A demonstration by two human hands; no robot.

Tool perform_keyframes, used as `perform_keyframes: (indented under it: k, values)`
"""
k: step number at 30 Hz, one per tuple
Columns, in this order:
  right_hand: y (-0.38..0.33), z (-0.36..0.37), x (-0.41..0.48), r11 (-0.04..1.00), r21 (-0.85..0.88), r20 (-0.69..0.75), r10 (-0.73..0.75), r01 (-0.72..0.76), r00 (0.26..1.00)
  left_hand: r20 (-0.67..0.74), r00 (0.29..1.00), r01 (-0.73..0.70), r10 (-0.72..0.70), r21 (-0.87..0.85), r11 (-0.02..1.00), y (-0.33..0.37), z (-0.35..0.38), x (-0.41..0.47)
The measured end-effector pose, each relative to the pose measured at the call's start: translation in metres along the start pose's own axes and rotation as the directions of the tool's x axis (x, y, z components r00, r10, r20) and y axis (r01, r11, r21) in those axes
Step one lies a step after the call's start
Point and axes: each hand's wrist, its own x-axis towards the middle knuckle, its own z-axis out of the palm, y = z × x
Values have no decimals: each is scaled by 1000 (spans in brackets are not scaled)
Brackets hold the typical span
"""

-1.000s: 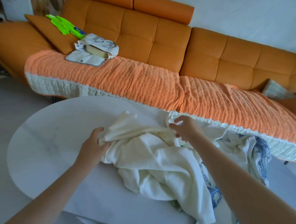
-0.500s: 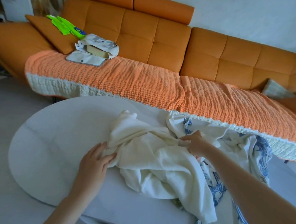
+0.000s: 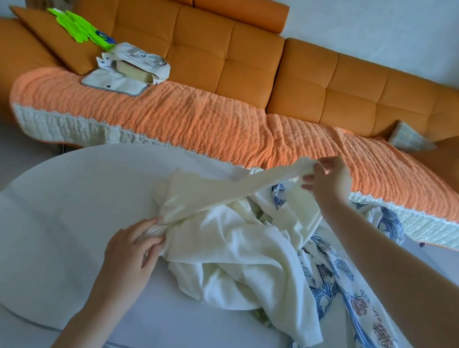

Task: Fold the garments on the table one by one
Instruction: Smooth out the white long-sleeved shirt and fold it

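A greenish cloth (image 3: 263, 318), perhaps another garment, hides under the crumpled cream top (image 3: 241, 251). My left hand (image 3: 130, 254) pinches the top's edge and my right hand (image 3: 328, 178) its stretched sleeve.

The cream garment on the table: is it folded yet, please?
Not folded: the cream garment lies bunched, one strip stretched between left hand and right hand.
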Motion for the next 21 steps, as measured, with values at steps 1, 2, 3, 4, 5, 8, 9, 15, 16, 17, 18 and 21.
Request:
perform_keyframes:
  k: [1, 2, 3, 4, 5, 8, 9, 15, 16, 17, 18, 21]
  values:
    - [0, -1, 1, 991, -131, 59, -11, 19, 998, 7, 1000, 23, -23, -12, 1000, 1, 1, -1]
    - [2, 1, 0, 969, -246, 165, 15, 26, 986, 15, 999, 47, -47, -25, 999, 2, 2, -1]
    - [5, 5, -3, 943, -332, 288, 82, 20, 954, 23, 998, 64, -63, -36, 997, 4, 2, 0]
    - [10, 11, -6, 919, -394, 391, 160, 8, 906, 30, 997, 70, -69, -43, 997, 6, 2, 0]
    - [15, 17, -9, 895, -445, 455, 232, -6, 860, 31, 997, 68, -67, -45, 997, 7, 2, 1]
    - [27, 30, -16, 869, -494, 480, 306, -35, 822, 48, 997, 66, -62, -64, 996, 10, -2, 3]
    - [28, 34, -19, 875, -483, 492, 292, -22, 820, 55, 997, 67, -63, -74, 995, 10, -3, 4]
    - [31, 60, -27, 877, -465, 391, 324, -119, 862, 106, 990, 113, -97, -163, 980, 10, -6, 5]
    - [30, 64, -23, 889, -439, 347, 300, -129, 889, 109, 989, 122, -104, -172, 978, 10, -6, 6]
    - [26, 67, -19, 907, -404, 313, 260, -120, 914, 109, 988, 127, -108, -179, 976, 9, -7, 7]
    - [16, 70, -17, 926, -365, 302, 219, -100, 928, 111, 987, 136, -116, -190, 972, 9, -7, 7]
    - [-36, 82, -29, 980, -198, 391, 85, -6, 916, 116, 983, 170, -144, -256, 951, 9, -9, 8]
